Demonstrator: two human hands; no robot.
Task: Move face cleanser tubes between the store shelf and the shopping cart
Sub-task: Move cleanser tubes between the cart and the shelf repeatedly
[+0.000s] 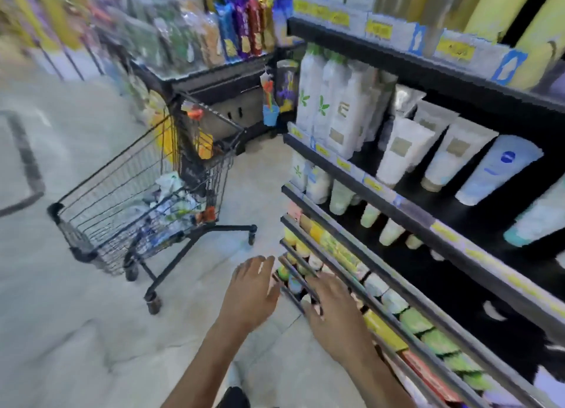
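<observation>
White face cleanser tubes (403, 153) stand cap-down in a row on the black store shelf (428, 74) at the right. A black wire shopping cart (101, 224) stands on the floor at the left, with several tubes and packets (174, 199) heaped inside it. My left hand (249, 288) hovers empty, fingers spread, between the cart and the lower shelves. My right hand (333, 313) is stretched out with straight fingers against the rail of a low shelf, holding nothing. The frame is blurred.
Lower shelves (382, 288) carry small green and yellow boxes and tubes. A snack rack (214, 31) stands behind the cart. A small bucket toy (270, 114) hangs at the shelf's end. Pale tiled floor (76, 331) spreads at the left.
</observation>
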